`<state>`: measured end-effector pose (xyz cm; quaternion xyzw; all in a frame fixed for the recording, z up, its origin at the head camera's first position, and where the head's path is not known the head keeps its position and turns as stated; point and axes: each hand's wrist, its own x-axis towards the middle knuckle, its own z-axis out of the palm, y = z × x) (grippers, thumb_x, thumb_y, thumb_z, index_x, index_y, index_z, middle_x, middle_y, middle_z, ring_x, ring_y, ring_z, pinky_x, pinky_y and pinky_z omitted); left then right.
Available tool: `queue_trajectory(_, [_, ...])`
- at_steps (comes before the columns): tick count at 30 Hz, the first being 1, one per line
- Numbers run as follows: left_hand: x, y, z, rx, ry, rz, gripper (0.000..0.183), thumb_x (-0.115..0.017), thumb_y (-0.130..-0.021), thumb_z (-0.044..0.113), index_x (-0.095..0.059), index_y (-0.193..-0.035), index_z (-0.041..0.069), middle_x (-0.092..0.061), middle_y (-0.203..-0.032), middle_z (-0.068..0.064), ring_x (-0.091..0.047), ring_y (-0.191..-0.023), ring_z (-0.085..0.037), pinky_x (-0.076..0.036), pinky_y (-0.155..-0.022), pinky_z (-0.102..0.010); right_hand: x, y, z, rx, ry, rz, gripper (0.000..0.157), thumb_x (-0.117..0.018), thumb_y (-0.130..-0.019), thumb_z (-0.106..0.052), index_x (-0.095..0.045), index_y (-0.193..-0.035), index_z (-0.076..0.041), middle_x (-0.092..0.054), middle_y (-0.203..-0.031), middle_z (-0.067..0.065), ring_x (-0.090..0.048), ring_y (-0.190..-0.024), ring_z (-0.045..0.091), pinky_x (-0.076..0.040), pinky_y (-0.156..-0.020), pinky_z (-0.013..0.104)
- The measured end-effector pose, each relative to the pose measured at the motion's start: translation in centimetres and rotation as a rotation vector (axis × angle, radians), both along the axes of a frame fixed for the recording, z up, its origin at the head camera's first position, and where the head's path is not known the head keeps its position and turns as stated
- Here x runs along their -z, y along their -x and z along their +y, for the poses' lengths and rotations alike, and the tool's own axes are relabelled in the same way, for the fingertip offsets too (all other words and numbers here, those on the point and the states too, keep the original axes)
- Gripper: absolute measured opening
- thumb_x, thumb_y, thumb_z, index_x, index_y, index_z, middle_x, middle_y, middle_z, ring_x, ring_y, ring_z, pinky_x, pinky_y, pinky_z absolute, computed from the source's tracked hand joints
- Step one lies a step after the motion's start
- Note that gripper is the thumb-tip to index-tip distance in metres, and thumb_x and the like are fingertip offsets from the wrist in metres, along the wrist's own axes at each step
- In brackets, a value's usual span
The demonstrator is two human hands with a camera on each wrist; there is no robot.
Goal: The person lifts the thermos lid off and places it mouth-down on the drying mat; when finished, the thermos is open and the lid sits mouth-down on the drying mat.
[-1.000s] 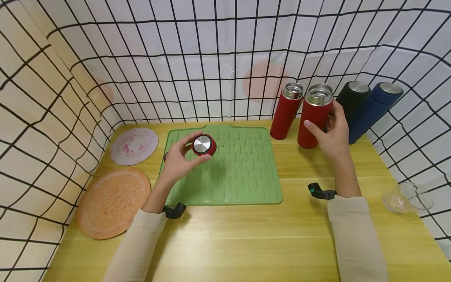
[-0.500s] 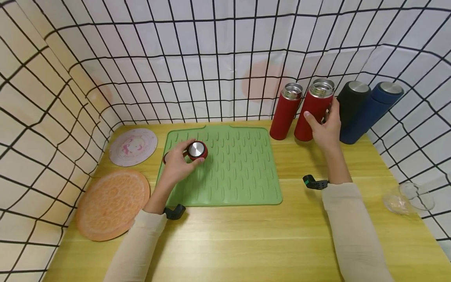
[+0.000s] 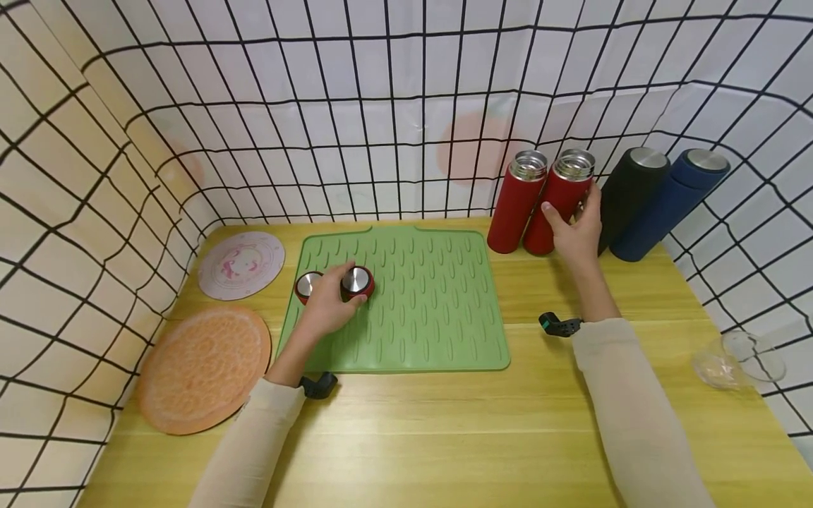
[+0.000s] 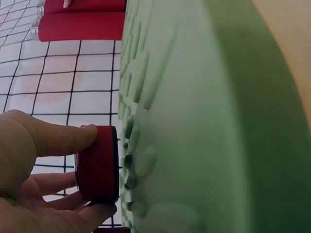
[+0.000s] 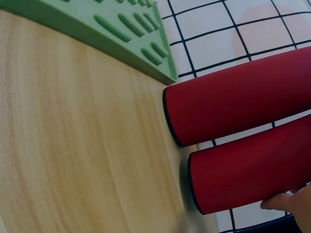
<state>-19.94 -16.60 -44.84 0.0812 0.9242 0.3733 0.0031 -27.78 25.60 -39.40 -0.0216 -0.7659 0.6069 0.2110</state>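
In the head view my left hand pinches a red bottle lid with a silver top, at the left part of the green ridged mat. The left wrist view puts this lid's dark lower rim right by the mat's bumps; whether it touches is unclear. A second red lid sits left of it, partly behind my fingers. My right hand grips a lidless red thermos bottle from its right side. Close on its left stands another lidless red thermos bottle, slightly apart at the base in the right wrist view.
A black bottle and a blue bottle, both lidded, stand right of my right hand. A clear glass lies at the right edge. A pink round mat and an orange round mat lie left. Black wire grid surrounds the table.
My left hand has lowered its lid toward the mat, and the second lid now shows more. My right hand has moved its thermos left and back, then down beside the other red one.
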Motion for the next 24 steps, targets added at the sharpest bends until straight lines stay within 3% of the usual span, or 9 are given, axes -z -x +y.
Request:
queue_trajectory(9, [0.3, 0.1, -0.2, 0.035, 0.017, -0.038, 0.071, -0.074, -0.095, 0.014, -0.041, -0.156, 0.001, -0.044, -0.159, -0.021, -0.034, -0.15, -0.044, -0.035, -0.12, -0.059, 1.1, 0.7, 0.4, 0.012, 0.008, -0.046, 0.075, -0.068, -0.099, -0.014, -0.026, -0.161, -0.018, -0.034, -0.166, 0.005, -0.035, -0.153, 0.02, -0.027, -0.128, 0.036])
queue_trajectory(16, [0.2, -0.1, -0.2, 0.037, 0.032, -0.074, 0.073, -0.074, -0.095, 0.018, -0.039, -0.158, 0.004, -0.041, -0.16, -0.022, -0.037, -0.148, -0.046, -0.04, -0.116, -0.061, 2.6, 1.8, 1.7, 0.029, -0.058, -0.095, 0.081, -0.071, -0.098, -0.023, -0.022, -0.162, -0.025, -0.031, -0.168, 0.0, -0.033, -0.154, 0.02, -0.027, -0.128, 0.037])
queue_trajectory(21, [0.1, -0.2, -0.2, 0.03, 0.047, -0.106, 0.08, -0.076, -0.094, 0.028, -0.036, -0.16, 0.008, -0.035, -0.164, -0.022, -0.026, -0.153, -0.048, -0.033, -0.118, -0.067, 2.2, 0.8, 1.9, 0.073, -0.105, -0.133, 0.081, -0.073, -0.096, -0.032, -0.024, -0.161, -0.03, -0.035, -0.166, 0.0, -0.039, -0.152, 0.022, -0.034, -0.125, 0.042])
queue_trajectory(24, [0.0, -0.2, -0.3, 0.029, 0.043, -0.087, 0.081, -0.077, -0.094, 0.03, -0.036, -0.16, 0.009, -0.038, -0.162, -0.021, -0.033, -0.15, -0.047, -0.037, -0.116, -0.065, 1.8, -0.1, 2.0, 0.096, -0.122, -0.135, 0.08, -0.073, -0.096, -0.036, -0.026, -0.16, -0.03, -0.039, -0.164, 0.0, -0.044, -0.149, 0.021, -0.038, -0.122, 0.045])
